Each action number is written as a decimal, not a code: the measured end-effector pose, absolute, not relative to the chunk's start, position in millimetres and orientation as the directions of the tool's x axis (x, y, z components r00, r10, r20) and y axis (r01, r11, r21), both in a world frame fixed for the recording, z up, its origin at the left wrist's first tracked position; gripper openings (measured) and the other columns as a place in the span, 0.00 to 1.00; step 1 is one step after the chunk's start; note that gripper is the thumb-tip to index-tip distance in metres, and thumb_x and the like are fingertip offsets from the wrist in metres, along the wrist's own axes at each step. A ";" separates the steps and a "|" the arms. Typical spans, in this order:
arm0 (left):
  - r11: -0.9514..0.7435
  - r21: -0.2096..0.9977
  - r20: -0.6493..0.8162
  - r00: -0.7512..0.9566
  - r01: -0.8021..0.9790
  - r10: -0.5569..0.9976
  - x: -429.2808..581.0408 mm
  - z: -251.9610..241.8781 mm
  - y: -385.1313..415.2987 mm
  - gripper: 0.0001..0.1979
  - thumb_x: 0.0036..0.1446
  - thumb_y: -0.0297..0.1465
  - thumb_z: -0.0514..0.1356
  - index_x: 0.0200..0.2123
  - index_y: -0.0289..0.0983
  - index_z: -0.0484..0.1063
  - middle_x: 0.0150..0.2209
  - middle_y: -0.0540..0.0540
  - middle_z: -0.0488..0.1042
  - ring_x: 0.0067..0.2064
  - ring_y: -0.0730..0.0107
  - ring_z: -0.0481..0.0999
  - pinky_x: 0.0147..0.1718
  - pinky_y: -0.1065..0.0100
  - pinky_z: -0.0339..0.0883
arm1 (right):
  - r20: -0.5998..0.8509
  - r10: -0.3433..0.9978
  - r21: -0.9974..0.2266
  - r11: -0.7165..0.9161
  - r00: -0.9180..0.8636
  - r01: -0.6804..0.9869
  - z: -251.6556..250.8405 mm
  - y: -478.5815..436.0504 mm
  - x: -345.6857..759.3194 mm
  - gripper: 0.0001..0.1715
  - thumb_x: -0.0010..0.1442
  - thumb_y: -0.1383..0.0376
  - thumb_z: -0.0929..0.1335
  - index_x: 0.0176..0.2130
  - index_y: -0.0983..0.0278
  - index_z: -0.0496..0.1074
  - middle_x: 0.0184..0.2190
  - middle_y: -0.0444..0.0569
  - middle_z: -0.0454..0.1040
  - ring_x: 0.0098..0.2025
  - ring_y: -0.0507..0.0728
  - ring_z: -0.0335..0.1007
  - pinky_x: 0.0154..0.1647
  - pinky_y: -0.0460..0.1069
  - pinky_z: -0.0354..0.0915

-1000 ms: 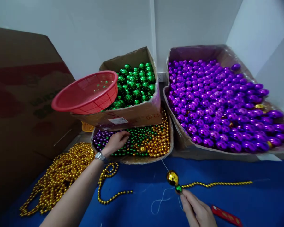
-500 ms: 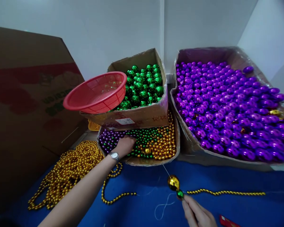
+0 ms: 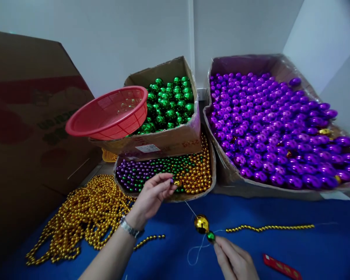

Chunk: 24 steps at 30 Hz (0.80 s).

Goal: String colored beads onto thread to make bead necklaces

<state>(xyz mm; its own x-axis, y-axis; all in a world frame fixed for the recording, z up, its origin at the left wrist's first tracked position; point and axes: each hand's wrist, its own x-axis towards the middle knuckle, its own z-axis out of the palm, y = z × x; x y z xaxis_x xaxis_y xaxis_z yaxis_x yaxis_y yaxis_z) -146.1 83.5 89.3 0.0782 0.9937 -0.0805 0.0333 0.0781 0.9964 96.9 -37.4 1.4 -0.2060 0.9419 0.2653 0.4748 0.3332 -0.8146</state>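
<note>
My left hand (image 3: 155, 194), palm turned up, pinches a small purple bead (image 3: 171, 181) over the front of a low box (image 3: 214, 175) of small purple, green and gold beads. At the lower right, my right hand (image 3: 235, 256) grips a small green bead (image 3: 210, 236) between thumb and fingertips. A large gold ball (image 3: 201, 224) sits against the green bead, and a thin needle or stiff thread (image 3: 190, 208) sticks up from it. Loose clear thread (image 3: 196, 252) curls on the blue table beside my right hand.
Gold bead strands (image 3: 84, 210) pile at the left. A red basket (image 3: 105, 116) leans on a carton (image 3: 175, 142) of green balls. A large box (image 3: 236, 171) holds purple balls. A gold bead string (image 3: 268, 228) and a red object (image 3: 281, 266) lie at the right.
My left hand has lifted out of the small beads, moved right and turned palm up, with a purple bead now at its fingertips. My right hand keeps its grip. The view has shifted slightly.
</note>
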 end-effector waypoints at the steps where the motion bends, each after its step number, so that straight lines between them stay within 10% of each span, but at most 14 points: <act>1: 0.157 0.971 -0.144 0.084 -0.181 0.986 -139.0 88.6 74.4 0.13 0.53 0.30 0.62 0.42 0.34 0.70 0.36 0.45 0.75 0.37 0.71 0.77 0.36 0.73 0.71 | 0.271 0.934 -0.804 0.352 -0.233 0.479 4.5 -36.3 97.5 0.16 0.66 0.63 0.57 0.39 0.62 0.71 0.27 0.48 0.75 0.29 0.54 0.73 0.30 0.43 0.68; 6: 0.315 0.827 -0.291 0.125 -0.466 0.949 -119.1 84.5 50.9 0.10 0.52 0.27 0.63 0.39 0.32 0.74 0.41 0.43 0.76 0.38 0.71 0.77 0.37 0.75 0.73 | 0.320 0.913 -0.767 0.407 -0.254 0.496 9.0 -35.3 99.5 0.16 0.66 0.64 0.56 0.40 0.63 0.70 0.27 0.50 0.74 0.29 0.55 0.72 0.32 0.45 0.68; 24: 0.246 0.930 -0.221 0.118 -0.275 0.968 -112.1 78.5 35.7 0.10 0.50 0.30 0.65 0.37 0.34 0.73 0.33 0.46 0.75 0.34 0.72 0.75 0.35 0.72 0.69 | 0.444 0.840 -0.503 0.521 -0.311 0.690 -8.0 -37.2 102.1 0.17 0.64 0.69 0.56 0.43 0.66 0.71 0.29 0.53 0.77 0.32 0.58 0.76 0.36 0.49 0.70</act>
